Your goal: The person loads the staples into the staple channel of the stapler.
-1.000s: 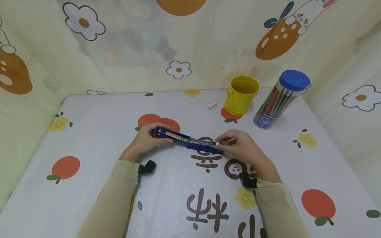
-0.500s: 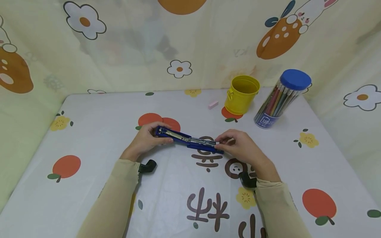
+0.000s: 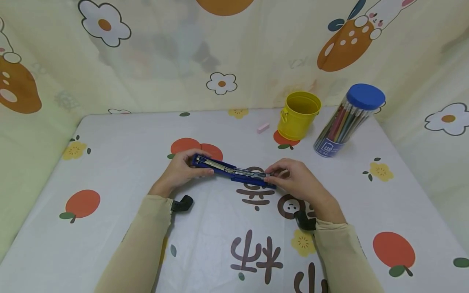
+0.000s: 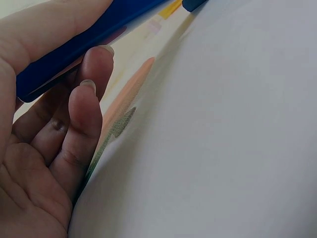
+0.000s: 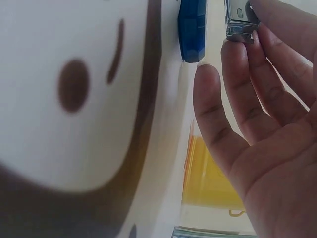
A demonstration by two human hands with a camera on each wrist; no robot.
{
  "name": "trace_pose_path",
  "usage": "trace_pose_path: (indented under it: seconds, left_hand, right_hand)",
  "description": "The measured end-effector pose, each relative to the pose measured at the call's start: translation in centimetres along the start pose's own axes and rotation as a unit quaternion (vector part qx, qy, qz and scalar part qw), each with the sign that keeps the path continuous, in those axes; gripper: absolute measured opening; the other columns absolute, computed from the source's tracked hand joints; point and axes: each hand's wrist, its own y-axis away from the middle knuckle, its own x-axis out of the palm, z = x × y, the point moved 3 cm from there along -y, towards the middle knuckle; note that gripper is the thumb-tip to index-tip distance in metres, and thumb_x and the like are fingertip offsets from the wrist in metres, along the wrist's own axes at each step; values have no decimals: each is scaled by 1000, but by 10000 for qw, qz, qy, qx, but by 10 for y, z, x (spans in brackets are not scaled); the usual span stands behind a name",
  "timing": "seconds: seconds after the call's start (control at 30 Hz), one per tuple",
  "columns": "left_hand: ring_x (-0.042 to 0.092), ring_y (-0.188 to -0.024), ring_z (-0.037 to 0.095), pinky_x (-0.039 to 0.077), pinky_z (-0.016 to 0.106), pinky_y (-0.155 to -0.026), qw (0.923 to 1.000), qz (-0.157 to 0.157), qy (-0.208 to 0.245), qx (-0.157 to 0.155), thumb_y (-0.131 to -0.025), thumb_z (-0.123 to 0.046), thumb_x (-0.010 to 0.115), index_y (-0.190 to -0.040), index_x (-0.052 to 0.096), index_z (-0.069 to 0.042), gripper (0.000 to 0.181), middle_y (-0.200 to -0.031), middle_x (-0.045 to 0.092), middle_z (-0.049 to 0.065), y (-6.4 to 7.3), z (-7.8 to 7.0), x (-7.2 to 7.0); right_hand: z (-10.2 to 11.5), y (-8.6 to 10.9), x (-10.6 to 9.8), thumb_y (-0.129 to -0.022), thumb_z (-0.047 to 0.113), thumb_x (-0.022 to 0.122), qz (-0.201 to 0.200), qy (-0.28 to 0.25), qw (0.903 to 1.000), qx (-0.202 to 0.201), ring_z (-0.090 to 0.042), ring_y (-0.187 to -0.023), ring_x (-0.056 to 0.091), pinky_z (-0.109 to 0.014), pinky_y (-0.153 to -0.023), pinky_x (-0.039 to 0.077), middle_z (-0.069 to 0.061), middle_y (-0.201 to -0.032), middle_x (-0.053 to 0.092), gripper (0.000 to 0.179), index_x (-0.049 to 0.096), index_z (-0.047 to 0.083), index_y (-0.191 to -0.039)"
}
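A blue stapler (image 3: 231, 171) lies spread wide across the middle of the table, its metal magazine showing on top. My left hand (image 3: 182, 168) grips its left end, thumb on the near side and fingers beyond. In the left wrist view, the blue body (image 4: 124, 20) runs between thumb and curled fingers. At the other end, my right hand (image 3: 293, 179) pinches the tip of the metal magazine (image 5: 241, 22) between thumb and fingers. The blue base (image 5: 193, 32) stands apart from those fingers in the right wrist view. Whether staples are inside is too small to tell.
Behind the stapler, a small pink block (image 3: 263, 128) lies beside a yellow bucket (image 3: 298, 120). A clear jar of pencils with a blue lid (image 3: 365, 97) stands to its right. A patterned curtain (image 3: 165, 61) hangs behind the table.
Both hands keep their hold on the stapler with hardly any movement. The whole head view has shifted very slightly.
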Motion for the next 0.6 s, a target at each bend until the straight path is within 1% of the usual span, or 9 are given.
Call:
trace_pose_path:
  seconds: [0.13, 0.27, 0.4, 0.6]
  left_hand:
    - [59, -86, 28, 52, 26, -66, 10000, -5, 30, 11, -79, -14, 89, -121, 71, -9, 46, -110, 67, 11, 0, 0, -1]
    - [60, -84, 28, 52, 27, -65, 10000, -11, 59, 17, -78, -15, 89, -122, 70, -9, 48, -109, 67, 11, 1, 0, -1]
    - [59, -85, 28, 50, 27, -64, 9999, 7, 99, 38, -78, -16, 89, -121, 70, -9, 48, -108, 68, 11, 2, -1, -1]
    - [59, -89, 28, 50, 26, -66, 9999, 29, 99, 0, -79, -16, 89, -121, 71, -11, 46, -110, 68, 10, 2, -2, -1]
  right_hand:
    - [2, 0, 0, -91, 17, 78, -69, 71, 9999, -22, -19, -91, 62, -43, -90, 54, -1, -98, 68, 21, 76, 9, -110]
    - [3, 0, 0, -90, 18, 79, -87, 98, 9999, 48, -19, -90, 63, -43, -90, 54, -1, -98, 68, 23, 76, 8, -110]
    - [2, 0, 0, -88, 19, 81, -74, 63, 9997, 208, -20, -91, 63, -43, -90, 53, -1, -98, 69, 24, 76, 9, -110]
    - [1, 1, -1, -87, 22, 83, -97, -39, 9987, 494, -22, -95, 64, -42, -91, 53, -1, -97, 69, 24, 74, 13, -107]
